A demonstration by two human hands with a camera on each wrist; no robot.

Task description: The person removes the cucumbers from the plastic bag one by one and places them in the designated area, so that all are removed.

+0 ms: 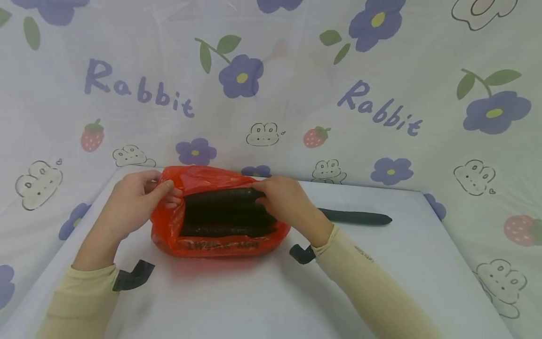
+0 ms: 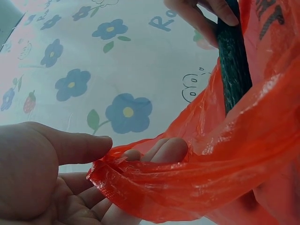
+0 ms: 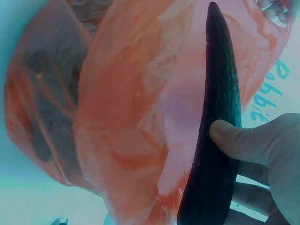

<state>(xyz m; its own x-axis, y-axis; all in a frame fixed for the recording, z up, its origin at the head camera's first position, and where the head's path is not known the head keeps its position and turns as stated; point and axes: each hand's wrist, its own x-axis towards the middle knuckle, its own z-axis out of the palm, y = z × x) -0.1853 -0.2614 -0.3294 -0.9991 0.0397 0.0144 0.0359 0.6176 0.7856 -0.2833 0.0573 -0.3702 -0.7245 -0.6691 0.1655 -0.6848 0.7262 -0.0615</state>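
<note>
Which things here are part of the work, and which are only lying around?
In use: left hand holding the red bag open; right hand gripping a cucumber; cucumbers in bag.
Lying about: one cucumber on table.

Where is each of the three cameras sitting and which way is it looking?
Head: worn high, looking forward and down at the red bag on the table; both hands and sleeves show.
Left wrist: beside the left hand, looking along its palm at the bag rim it pinches.
Right wrist: beside the right hand, looking along the cucumber it grips into the bag.
Shared: all three show the bag and this cucumber.
</note>
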